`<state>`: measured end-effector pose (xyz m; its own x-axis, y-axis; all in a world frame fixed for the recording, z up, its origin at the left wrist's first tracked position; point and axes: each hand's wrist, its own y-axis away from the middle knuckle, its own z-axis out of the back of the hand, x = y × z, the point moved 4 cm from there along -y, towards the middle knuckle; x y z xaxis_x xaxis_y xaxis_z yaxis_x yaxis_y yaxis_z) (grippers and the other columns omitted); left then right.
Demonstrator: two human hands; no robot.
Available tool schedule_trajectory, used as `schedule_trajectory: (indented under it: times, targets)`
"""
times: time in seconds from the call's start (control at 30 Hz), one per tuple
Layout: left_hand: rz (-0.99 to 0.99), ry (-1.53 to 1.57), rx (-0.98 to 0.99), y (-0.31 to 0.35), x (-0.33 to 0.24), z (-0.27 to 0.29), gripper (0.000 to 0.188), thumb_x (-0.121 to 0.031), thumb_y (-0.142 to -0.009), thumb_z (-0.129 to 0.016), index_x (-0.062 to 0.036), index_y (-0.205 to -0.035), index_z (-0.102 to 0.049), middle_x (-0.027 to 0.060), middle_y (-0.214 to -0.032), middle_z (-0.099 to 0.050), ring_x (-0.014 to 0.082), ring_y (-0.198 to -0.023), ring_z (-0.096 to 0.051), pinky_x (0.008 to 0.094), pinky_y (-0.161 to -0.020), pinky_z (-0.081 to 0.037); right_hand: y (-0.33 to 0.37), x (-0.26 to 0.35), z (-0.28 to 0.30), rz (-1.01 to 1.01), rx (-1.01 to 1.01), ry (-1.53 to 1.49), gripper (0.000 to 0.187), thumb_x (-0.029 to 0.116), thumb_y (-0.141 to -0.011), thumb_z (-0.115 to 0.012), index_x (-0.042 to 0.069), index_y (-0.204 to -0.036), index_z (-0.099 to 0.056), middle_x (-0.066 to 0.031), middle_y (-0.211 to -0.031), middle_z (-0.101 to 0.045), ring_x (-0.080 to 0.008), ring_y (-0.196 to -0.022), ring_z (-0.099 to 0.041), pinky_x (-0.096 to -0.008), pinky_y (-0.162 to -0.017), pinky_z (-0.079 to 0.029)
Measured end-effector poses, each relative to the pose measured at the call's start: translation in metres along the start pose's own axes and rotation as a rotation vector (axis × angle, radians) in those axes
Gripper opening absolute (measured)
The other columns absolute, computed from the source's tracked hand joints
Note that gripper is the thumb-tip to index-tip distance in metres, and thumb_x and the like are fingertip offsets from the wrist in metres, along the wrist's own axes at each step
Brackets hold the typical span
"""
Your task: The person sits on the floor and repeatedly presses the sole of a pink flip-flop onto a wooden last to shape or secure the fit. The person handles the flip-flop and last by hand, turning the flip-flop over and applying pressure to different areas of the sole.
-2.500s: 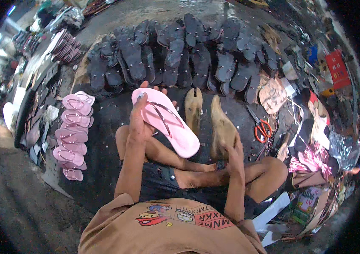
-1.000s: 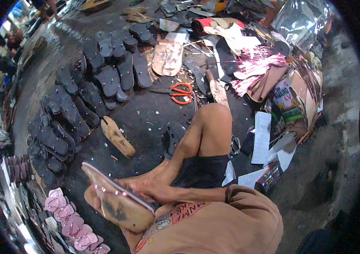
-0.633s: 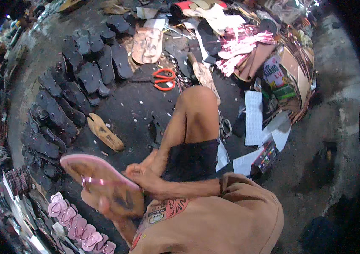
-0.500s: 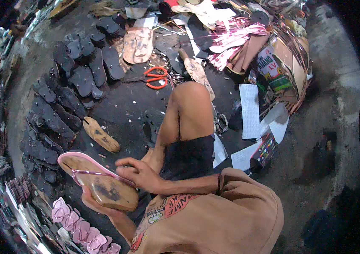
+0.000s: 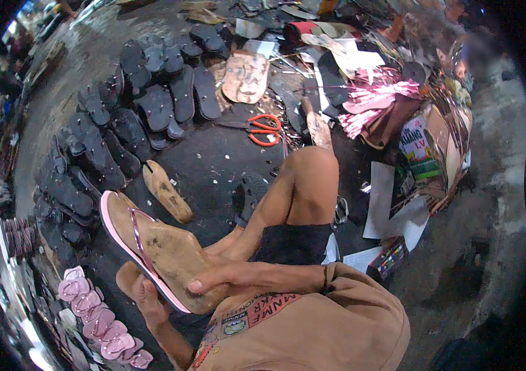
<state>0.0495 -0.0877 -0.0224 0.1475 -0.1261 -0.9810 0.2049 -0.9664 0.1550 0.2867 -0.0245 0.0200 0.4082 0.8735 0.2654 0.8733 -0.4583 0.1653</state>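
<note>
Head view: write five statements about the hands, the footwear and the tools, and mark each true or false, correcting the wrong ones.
1. The right hand grips the wooden foot form. True.
2. The strap around that form is green. False: the strap is shiny pink.
3. Several pink sandals lie in a slanting row at the picture's lower left. True.
4. The scissors have blue handles. False: the scissors' handles are orange.
5. The left hand holds a second wooden form. False: the second wooden form rests on the dark ground, apart from the left hand.
</note>
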Motion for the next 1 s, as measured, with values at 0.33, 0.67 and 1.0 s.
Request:
schedule_trajectory:
  times: [0.33,0.67,1.0]
  targets:
    - [0.32,0.45,-0.047,0.033,0.063,-0.042,0.071,-0.056,-0.11,-0.051,-0.0047,-0.158,-0.043,0.0163,-0.146,-0.06,0.0301,-0.135,-0.059,0.0466,-0.115,-0.05,-0.002,0.031,-0.043,0.516,0.208,1.404,0.119,0.03,-0.088,-0.08,0.008,-0.17,0.003,-0.0202,-0.168,-0.026,-0.0348,-0.158,-0.03,-0.0469,-0.128,-0.026]
    - [0.065,0.687,0.063,-0.042,0.031,-0.057,0.081,-0.065,-0.108,-0.047,-0.009,-0.165,-0.035,0.0182,-0.157,-0.052,0.0319,-0.146,-0.051,0.0482,-0.12,-0.045,-0.036,0.009,0.015,0.351,-0.094,1.206,0.126,0.029,-0.088,-0.078,0.013,-0.17,0.016,-0.0277,-0.17,-0.017,-0.0366,-0.162,-0.015,-0.0511,-0.13,-0.015]
    - [0.346,0.755,-0.202,-0.084,0.064,0.031,0.072,-0.065,-0.109,-0.043,-0.0069,-0.151,-0.05,0.0152,-0.138,-0.062,0.0272,-0.103,-0.065,0.0429,-0.083,-0.056,-0.021,-0.023,0.037,0.284,-0.214,0.755,0.126,0.021,-0.089,-0.077,0.013,-0.17,0.019,-0.0208,-0.176,-0.002,-0.0342,-0.164,-0.006,-0.0433,-0.132,-0.011]
